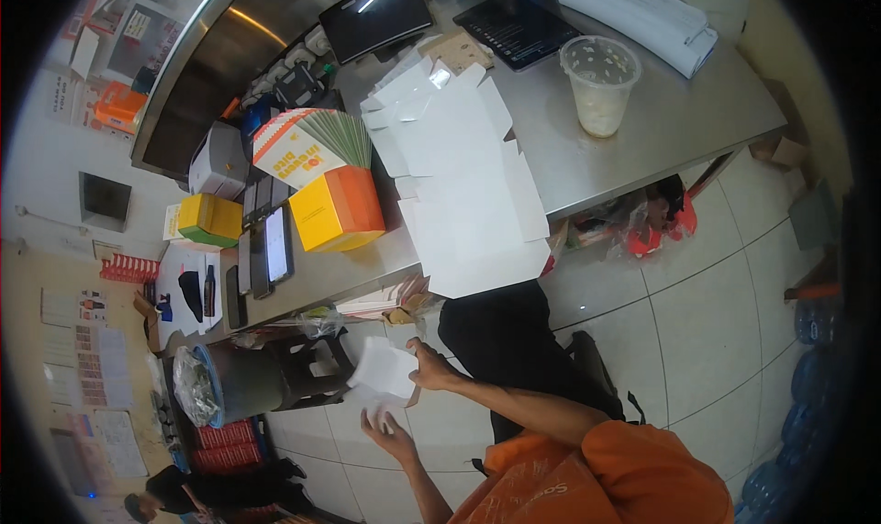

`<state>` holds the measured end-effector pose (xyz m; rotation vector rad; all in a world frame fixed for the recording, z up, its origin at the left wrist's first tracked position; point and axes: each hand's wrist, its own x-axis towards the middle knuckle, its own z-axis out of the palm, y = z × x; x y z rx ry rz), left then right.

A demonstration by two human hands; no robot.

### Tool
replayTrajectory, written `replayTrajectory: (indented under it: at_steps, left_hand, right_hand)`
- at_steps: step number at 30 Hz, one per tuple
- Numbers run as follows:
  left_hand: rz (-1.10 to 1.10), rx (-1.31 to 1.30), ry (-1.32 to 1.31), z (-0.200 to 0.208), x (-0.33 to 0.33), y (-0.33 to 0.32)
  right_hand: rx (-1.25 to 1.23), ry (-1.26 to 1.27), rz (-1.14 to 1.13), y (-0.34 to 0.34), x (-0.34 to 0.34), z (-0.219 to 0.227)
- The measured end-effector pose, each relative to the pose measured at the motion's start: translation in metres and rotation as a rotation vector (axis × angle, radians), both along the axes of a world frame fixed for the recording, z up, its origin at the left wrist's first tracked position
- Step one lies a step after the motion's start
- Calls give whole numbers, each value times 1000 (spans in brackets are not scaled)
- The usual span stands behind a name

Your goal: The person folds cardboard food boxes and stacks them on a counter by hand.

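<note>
The right hand (429,366) pinches the side of one small white box (385,368), likely to keep it steady. The left hand (393,440) is half open just below; I can't tell if it touches. Ahead of the hands, flat white cards (473,194) poke over the table (574,180) edge, maybe for easy reach; too overlapped to count. Ahead and left sit two yellow boxes (319,217); ahead and right, one cup (601,93).

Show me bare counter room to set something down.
Bare steel counter lies between the plastic cup, white packet and right end, plus a strip between cup and white cardboard. Left of that, crowded: phones, yellow boxes.
</note>
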<state>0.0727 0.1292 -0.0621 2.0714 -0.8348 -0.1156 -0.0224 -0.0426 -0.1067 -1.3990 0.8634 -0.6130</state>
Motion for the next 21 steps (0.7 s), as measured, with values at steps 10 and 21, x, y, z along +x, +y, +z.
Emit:
replayTrajectory:
  at_steps: [10,21]
  left_hand:
    - [-113,39,192,-10,-16,-3]
    - [-303,-46,-274,11,3,2]
  right_hand:
    - [-414,341,516,14,-34,-13]
    - [258,-186,392,-6,-7,-3]
